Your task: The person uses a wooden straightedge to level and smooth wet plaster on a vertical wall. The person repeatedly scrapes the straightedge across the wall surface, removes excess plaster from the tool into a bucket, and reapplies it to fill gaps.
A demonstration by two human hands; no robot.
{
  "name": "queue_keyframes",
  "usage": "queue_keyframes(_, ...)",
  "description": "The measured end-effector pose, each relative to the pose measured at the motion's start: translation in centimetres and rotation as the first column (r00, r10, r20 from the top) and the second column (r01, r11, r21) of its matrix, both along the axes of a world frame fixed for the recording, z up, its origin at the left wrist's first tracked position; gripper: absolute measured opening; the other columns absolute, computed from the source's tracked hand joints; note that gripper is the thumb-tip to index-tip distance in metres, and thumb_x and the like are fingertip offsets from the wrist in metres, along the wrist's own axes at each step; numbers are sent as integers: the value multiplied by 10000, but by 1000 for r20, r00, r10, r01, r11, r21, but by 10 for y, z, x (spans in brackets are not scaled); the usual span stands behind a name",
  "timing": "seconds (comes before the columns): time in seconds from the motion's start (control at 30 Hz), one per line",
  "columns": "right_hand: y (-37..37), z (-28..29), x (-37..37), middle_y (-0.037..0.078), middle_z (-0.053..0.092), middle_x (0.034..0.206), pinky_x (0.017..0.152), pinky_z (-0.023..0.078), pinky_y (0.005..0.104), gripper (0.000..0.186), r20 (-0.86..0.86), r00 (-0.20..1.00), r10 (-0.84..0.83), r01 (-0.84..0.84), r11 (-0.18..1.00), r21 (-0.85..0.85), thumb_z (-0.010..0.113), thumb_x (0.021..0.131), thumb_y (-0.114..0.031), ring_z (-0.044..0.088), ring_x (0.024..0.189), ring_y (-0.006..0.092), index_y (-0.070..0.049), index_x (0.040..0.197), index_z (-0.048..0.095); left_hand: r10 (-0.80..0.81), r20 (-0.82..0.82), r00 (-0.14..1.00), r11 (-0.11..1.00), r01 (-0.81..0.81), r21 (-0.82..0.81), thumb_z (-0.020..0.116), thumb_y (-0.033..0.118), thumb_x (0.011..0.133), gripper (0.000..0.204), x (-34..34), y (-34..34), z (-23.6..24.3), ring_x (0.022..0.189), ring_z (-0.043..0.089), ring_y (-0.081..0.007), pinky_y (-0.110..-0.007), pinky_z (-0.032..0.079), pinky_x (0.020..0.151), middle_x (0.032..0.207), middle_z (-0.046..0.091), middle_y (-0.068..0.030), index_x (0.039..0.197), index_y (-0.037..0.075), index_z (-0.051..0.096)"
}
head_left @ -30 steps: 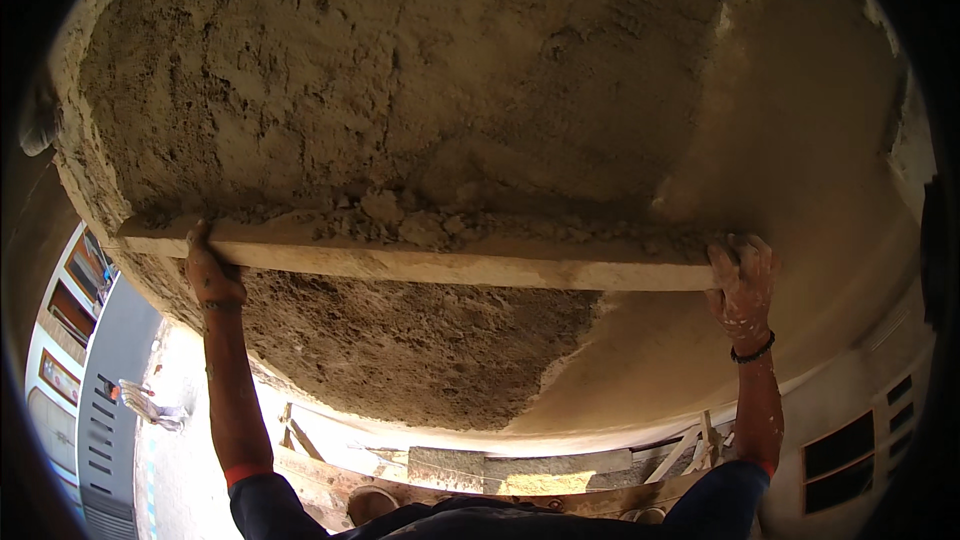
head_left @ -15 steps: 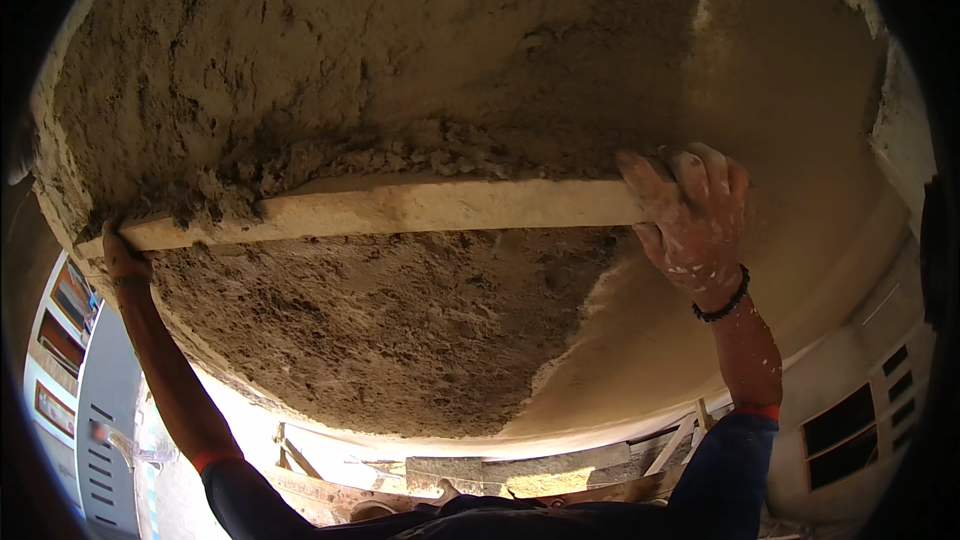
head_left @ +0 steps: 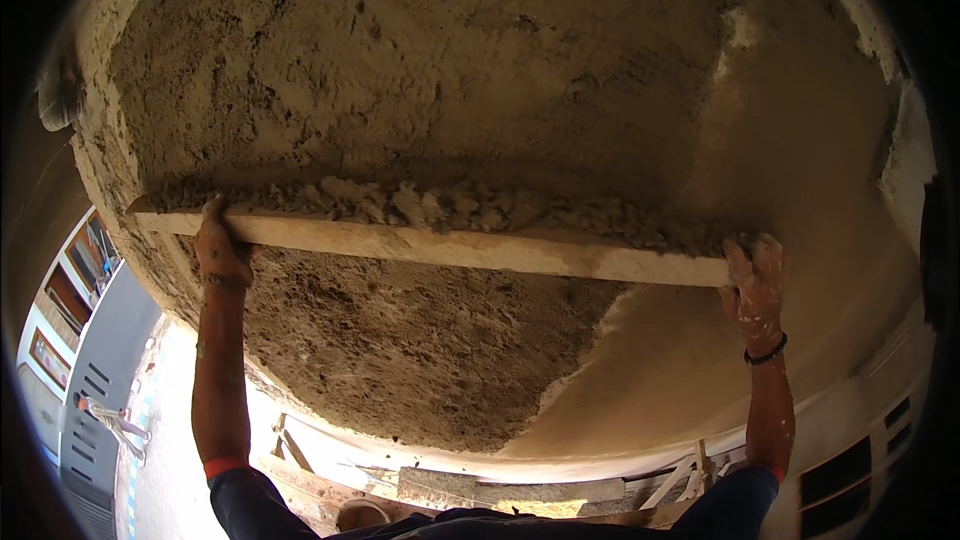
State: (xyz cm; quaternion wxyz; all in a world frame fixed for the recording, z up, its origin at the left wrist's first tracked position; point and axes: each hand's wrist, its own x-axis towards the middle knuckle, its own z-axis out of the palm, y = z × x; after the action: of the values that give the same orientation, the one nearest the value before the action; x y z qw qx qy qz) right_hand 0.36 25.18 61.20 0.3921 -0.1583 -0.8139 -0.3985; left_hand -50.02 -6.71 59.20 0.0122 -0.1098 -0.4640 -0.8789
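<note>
Your long wooden straightedge (head_left: pixel 440 245) lies pressed flat against the wet rough plaster (head_left: pixel 420 90) overhead, its long axis running left to right with the right end a little lower in the view. Your left hand (head_left: pixel 220 248) is closed around it just in from the left end; your right hand (head_left: pixel 755 280) sits at the very right end, fingers spread and curled over the tip, smeared with plaster. Both arms are stretched up about equally, so neither is clearly nearer. A ridge of loose scraped plaster (head_left: pixel 450 205) rides along the board's far edge. The near side of the board shows coarse plaster (head_left: pixel 400 340) on the left and a smoother patch (head_left: pixel 680 360) on the right. To the left the plaster edge (head_left: pixel 95 160) is close beyond the board's end; to the right there is more room before the wall (head_left: pixel 905 170)
</note>
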Motion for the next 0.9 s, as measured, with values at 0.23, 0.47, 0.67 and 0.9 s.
queue_keyframes(0.23,-4,5,-22,109,476,962,729,367,461,489,-54,996,66,-61,994,89,638,711,-286,471,931,338,-149,1168,526,25,4,1000,1000,-25,17,527,303,840,347,-32,-20,12,450,490,-155,-282,336,319,710,539,-59,1074,47,517)
queue_keyframes(0.47,-30,35,-70,94,476,922,719,366,447,526,-62,992,112,-104,987,125,654,686,-275,487,894,316,-169,1186,534,60,-20,998,995,-61,-80,501,364,839,287,-91,-52,32,511,516,-128,-254,304,311,729,544,-31,978,114,526)
queue_keyframes(0.67,-53,56,-99,58,459,921,747,357,418,687,-61,993,102,-94,987,129,729,584,-191,474,900,275,-216,1233,508,82,-80,993,997,-82,-1,469,352,863,294,-139,-76,46,495,538,-132,-243,330,293,722,544,-26,1028,114,522)
queue_keyframes(0.9,-72,73,-123,25,448,932,777,346,407,737,-42,987,156,-152,985,81,752,554,-126,464,913,243,-240,1237,502,54,-75,996,999,-54,3,419,373,894,301,-139,-87,68,400,506,-141,-249,318,255,640,562,-16,992,112,531)
